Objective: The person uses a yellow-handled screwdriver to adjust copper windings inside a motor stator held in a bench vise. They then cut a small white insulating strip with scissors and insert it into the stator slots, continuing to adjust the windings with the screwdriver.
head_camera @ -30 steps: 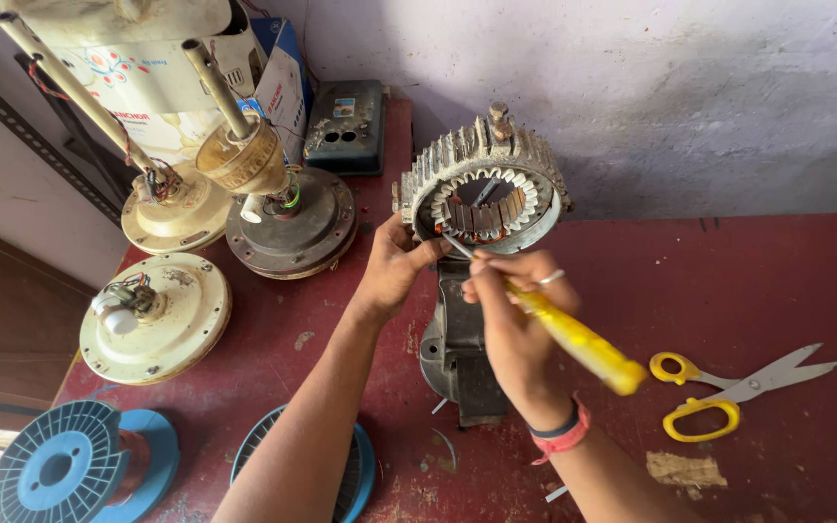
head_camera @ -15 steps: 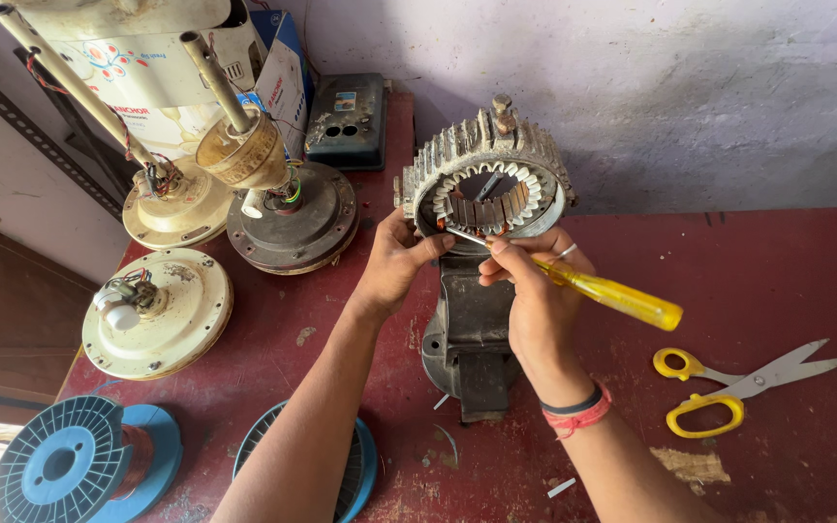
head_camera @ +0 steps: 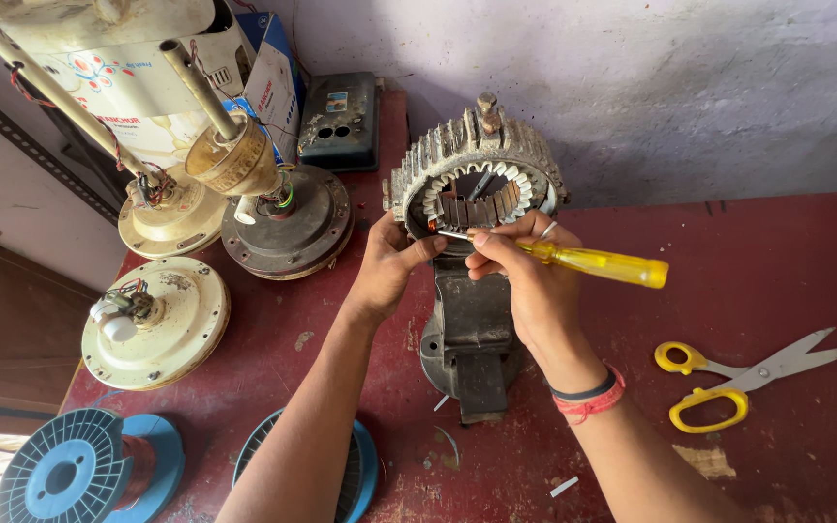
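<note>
Centre frame: our left hand pinches the stator ring steady on the vise; right hand fingers grip the yellow screwdriver, tip probing its slots.

Red table – scissors, wire spools, fan motors

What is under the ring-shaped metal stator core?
Under the ring-shaped metal stator core stands a dark metal bench vise on the red table. The left hand and right hand cover where they meet.
</note>
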